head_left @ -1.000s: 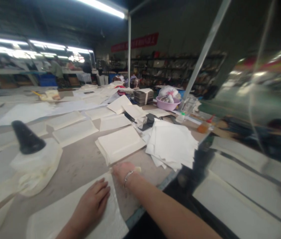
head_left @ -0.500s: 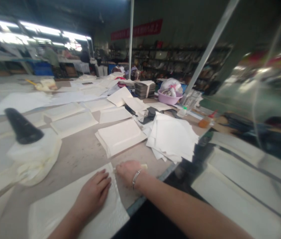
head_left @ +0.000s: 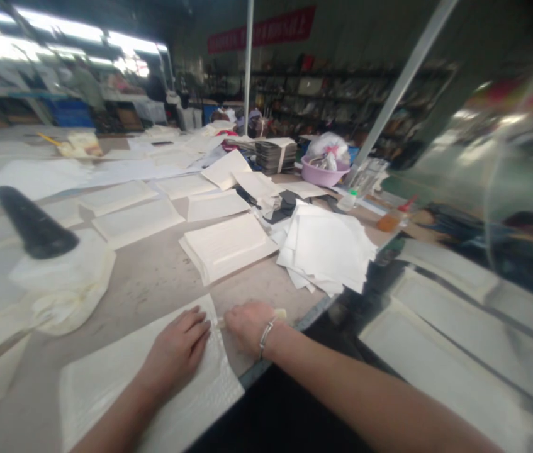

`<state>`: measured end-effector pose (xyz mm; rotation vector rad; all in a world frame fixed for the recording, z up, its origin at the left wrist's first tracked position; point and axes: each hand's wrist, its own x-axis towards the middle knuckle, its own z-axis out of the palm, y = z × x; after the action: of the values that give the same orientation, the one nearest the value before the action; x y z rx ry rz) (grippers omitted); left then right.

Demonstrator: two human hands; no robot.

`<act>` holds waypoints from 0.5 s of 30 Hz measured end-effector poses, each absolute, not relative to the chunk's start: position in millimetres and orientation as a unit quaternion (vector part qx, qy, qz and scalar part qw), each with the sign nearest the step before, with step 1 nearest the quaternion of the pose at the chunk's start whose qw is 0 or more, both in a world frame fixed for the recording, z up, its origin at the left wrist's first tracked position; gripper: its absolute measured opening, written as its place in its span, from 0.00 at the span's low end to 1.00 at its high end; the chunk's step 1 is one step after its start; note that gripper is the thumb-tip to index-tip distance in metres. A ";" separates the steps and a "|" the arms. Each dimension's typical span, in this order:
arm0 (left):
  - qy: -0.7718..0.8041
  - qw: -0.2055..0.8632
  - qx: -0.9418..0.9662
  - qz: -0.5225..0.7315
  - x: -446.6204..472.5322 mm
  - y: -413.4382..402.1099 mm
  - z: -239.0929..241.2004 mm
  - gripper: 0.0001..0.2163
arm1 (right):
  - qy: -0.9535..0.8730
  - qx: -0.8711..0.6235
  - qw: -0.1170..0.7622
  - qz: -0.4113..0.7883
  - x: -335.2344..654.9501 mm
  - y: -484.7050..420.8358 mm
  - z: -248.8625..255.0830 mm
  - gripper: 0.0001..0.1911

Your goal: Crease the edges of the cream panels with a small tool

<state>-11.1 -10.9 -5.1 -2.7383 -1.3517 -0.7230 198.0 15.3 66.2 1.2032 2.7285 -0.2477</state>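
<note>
My left hand [head_left: 176,352] lies flat, fingers apart, on a white textured sheet [head_left: 106,390] at the near edge of the grey table [head_left: 153,283]. My right hand [head_left: 246,326], a bracelet on its wrist, is closed around a small cream tool [head_left: 279,313] whose tip meets the sheet's right edge next to my left fingertips. What kind of tool it is cannot be made out.
A stack of cream sheets [head_left: 226,246] and a loose pile of white sheets [head_left: 327,248] lie beyond my hands. A black cone on a cream cloth [head_left: 34,226] stands at left. A pink basin [head_left: 323,175], an orange bottle [head_left: 391,220] and more sheets lie farther back.
My right hand has slid a little to the right along the sheet's edge. The view has tipped down slightly. My left hand stays pressed on the sheet.
</note>
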 end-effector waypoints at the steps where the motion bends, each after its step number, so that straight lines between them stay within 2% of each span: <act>1: -0.430 0.003 -0.872 -0.231 -11.0 -10.9 -4.7 0.09 | 0.906 0.408 0.075 -0.080 195.0 21.3 66.2 0.08; 8: -0.422 0.014 -0.874 -0.240 -10.3 -10.5 -1.9 0.08 | 0.884 0.453 0.081 -0.080 168.6 63.7 65.0 0.12; 15: -0.419 0.010 -0.872 -0.251 -9.0 -11.1 -1.5 0.08 | 0.909 0.403 0.064 -0.081 193.3 19.3 65.5 0.09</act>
<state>-9.0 -11.1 -1.5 -2.7233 -1.3097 -0.7853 193.3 19.3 65.5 1.2176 2.7459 -0.2438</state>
